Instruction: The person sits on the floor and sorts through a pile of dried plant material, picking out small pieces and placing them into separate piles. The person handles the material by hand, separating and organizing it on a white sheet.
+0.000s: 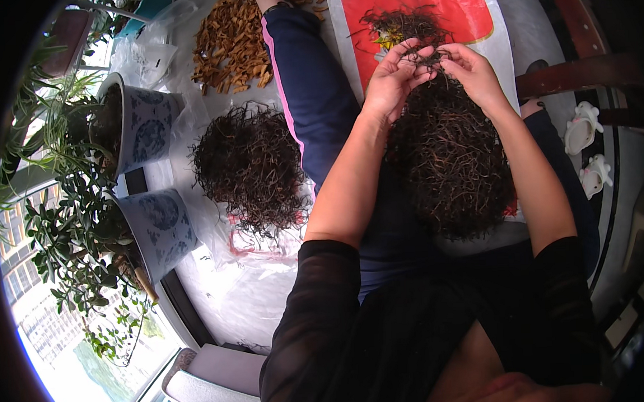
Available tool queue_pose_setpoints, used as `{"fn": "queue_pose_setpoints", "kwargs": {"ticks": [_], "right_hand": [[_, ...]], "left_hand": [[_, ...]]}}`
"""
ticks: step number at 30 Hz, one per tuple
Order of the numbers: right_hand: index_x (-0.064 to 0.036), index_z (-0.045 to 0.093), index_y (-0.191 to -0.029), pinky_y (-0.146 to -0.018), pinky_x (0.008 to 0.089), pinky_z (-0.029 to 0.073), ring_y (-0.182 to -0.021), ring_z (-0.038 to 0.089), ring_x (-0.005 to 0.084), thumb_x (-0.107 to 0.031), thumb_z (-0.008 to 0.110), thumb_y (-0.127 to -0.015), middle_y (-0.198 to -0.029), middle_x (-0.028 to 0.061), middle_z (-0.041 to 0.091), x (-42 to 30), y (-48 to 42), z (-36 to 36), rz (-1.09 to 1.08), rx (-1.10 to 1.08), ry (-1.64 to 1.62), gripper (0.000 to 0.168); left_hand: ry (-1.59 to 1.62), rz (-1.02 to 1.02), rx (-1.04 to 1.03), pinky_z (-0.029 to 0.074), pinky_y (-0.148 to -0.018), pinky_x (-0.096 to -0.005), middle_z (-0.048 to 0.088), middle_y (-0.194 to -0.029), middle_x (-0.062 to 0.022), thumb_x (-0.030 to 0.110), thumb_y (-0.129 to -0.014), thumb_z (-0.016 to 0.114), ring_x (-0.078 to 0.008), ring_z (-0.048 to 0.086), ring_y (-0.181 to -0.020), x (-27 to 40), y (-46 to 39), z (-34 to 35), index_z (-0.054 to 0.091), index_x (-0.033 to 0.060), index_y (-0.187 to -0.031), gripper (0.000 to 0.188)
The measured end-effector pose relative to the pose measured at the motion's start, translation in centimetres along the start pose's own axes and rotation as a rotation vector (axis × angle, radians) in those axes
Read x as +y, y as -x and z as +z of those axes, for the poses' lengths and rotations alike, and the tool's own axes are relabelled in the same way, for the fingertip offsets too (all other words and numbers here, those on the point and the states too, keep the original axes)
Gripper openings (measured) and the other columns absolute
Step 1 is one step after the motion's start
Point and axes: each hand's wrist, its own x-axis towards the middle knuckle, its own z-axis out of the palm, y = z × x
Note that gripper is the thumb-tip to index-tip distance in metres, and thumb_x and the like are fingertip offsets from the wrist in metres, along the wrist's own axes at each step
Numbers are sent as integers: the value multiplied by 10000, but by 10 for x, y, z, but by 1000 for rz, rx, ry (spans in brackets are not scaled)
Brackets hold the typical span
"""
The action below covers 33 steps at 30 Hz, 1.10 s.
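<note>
My left hand (395,79) is palm up, cradling a small tangle of dark dried roots or stems (426,60). From the other side, the fingertips of my right hand (464,71) pinch at the same tangle. Below both hands, between my legs, lies a large heap of dark dried roots (455,163). Beyond my fingers a smaller heap of dark strands (408,25) rests on a red and white woven sack (470,14). Another dark heap (250,166) sits left of my leg on a plastic bag (264,244).
Brown dried pieces (229,40) are spread on the floor at the upper left. Blue-and-white plant pots (161,227) line the window side. Wooden chair parts (580,74) and white animal-shaped slippers (583,127) are on the right. A grey padded object (221,372) lies at lower left.
</note>
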Motion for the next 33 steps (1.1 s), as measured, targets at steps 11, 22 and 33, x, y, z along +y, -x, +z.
{"fn": "queue_pose_setpoints", "kwargs": {"ticks": [11,22,33], "right_hand": [[-20,626,-1076,-700,198,412,-730,478,44,-158,552,-949,-858,-17,626,-2,-4,-32,54,166,-220,202],[-8,612,-1093,-736,219,444,-765,556,72,-145,486,-976,-891,28,647,-4,10,-51,0,44,-174,220],[20,590,-1117,-845,259,456,-888,578,111,-65,438,-951,-988,62,636,-14,53,-53,49,-421,-17,242]], "left_hand": [[-101,-11,34,501,-944,-381,545,-1271,-181,-53,-924,393,-272,615,-1054,0,1,4,439,-1,-1302,385],[-227,-50,162,525,-779,-305,661,-963,-126,82,-970,465,-207,648,-842,2,5,-7,567,-7,-1068,167],[46,-91,155,458,-990,-441,566,-1202,-249,-11,-947,362,-351,582,-1101,4,39,11,480,-19,-1186,267]]}}
